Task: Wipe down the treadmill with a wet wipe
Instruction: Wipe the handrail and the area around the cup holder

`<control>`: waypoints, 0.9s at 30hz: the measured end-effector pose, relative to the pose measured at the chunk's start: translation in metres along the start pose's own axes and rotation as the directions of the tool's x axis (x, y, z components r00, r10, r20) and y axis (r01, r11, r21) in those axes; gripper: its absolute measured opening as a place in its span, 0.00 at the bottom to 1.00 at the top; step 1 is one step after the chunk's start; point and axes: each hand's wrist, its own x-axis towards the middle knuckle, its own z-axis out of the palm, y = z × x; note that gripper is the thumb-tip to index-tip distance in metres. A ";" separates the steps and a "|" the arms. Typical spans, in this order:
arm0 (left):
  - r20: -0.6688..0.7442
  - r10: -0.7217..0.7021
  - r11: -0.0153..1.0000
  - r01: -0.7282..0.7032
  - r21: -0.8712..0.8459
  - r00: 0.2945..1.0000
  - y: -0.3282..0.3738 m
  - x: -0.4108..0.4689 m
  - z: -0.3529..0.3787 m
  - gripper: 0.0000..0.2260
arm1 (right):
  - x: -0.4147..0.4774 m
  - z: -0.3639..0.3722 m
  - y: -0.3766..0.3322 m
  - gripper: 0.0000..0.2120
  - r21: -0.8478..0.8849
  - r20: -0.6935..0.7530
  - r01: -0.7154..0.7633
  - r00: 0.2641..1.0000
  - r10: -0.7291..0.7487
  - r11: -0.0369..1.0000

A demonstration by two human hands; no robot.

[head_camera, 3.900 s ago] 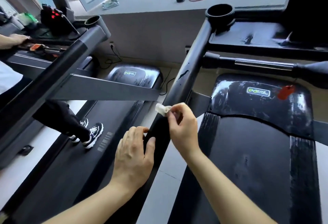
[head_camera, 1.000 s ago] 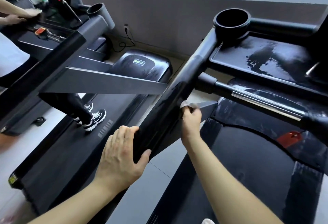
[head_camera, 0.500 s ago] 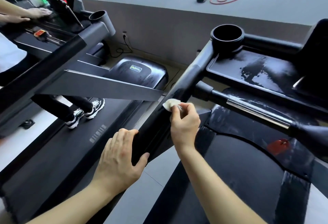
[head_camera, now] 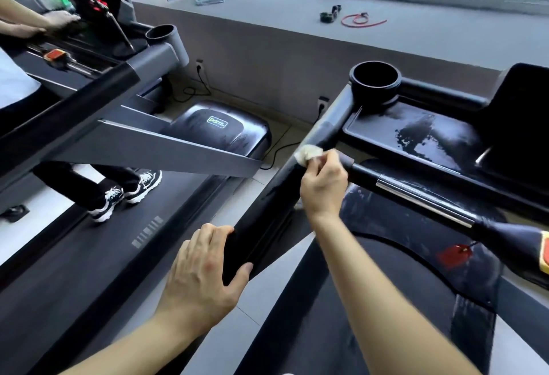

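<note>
Halfway up the treadmill's (head_camera: 315,330) rail (head_camera: 267,205), the right hand (head_camera: 322,187) pinches the wipe (head_camera: 309,153) against it, at 11 o'clock from the knuckles. Left hand (head_camera: 205,273) grips the rail's low end. Better to press flat and stroke toward the cupholder (head_camera: 375,77) at 1 o'clock.

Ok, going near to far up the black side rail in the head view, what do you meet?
First the left hand gripping the side rail → right hand → wet wipe it pinches → cup holder → red cord on the windowsill.
</note>
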 end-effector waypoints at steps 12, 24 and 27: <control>-0.057 0.129 0.992 -0.129 0.004 0.990 0.042 0.103 0.004 0.26 | -0.012 0.008 0.007 0.12 0.484 0.060 -0.618 0.730 0.681 0.620; -0.126 0.133 0.990 -0.137 -0.023 0.983 0.053 0.154 0.035 0.23 | -0.032 0.005 0.017 0.07 0.165 0.012 -0.221 0.975 0.222 0.961; -0.105 0.136 0.990 -0.140 -0.035 0.985 0.055 0.157 0.036 0.22 | -0.005 -0.003 0.013 0.09 0.008 -0.073 -0.018 0.997 0.019 1.000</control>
